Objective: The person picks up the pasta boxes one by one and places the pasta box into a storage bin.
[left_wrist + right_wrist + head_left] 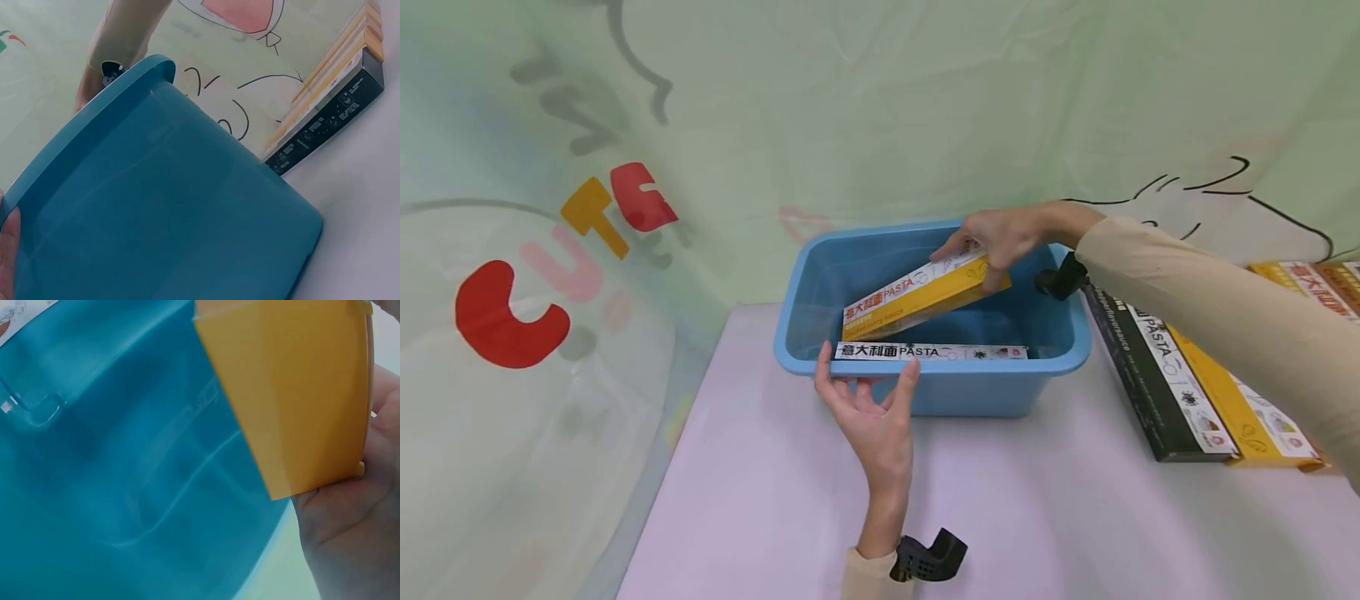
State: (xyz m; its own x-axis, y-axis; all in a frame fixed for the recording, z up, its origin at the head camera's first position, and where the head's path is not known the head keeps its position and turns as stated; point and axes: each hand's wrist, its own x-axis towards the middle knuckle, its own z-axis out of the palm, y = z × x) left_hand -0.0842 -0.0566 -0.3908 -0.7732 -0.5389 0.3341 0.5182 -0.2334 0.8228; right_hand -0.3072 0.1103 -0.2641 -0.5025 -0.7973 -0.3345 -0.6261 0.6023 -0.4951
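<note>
A blue plastic basin (970,392) stands on the table by the cloth wall. My right hand (1003,237) grips a yellow pasta box (917,296) near its right end. The box slants inside the basin, its left end lower, its right end raised. In the right wrist view the yellow box (294,394) fills the hand. Along the basin's near wall lies a black-lettered pasta box (932,352). My left hand (876,417) holds the near rim, fingers under it and at its edge. The left wrist view shows the basin's outer wall (169,187) and a bit of thumb or finger (9,250).
Right of the basin, a black pasta box (1165,383) lies beside a yellow pasta box (1247,408), with more boxes (1315,283) partly behind my right sleeve (1210,308). A printed cloth (887,108) hangs behind. The pale tabletop (760,500) extends in front.
</note>
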